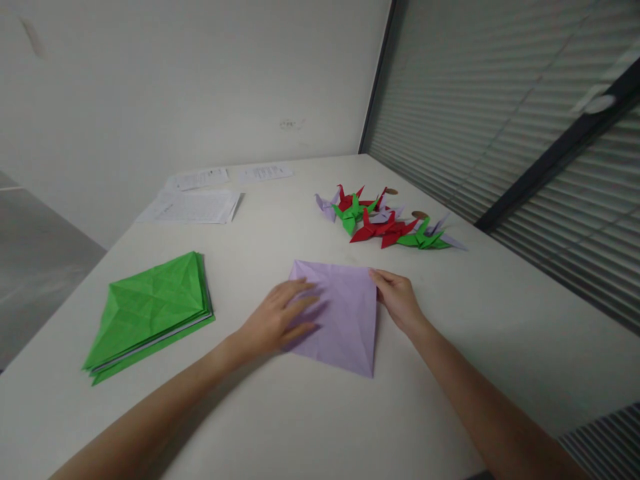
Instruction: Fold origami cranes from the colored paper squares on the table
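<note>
A square sheet of lilac origami paper with fold creases lies on the white table in front of me. My left hand is over the sheet's left side, fingers spread, its shadow falling on the paper. Whether its fingertips touch the surface I cannot tell. My right hand pinches the far right corner of the sheet between thumb and fingers. To the left rests a stack of creased green paper sheets, with a paler layer showing between them at the near edge.
Folded paper cranes in red, green and lilac are grouped at the back right. Two small brown round pieces lie by them. Printed papers lie at the back left. A blind-covered window borders the table's right side.
</note>
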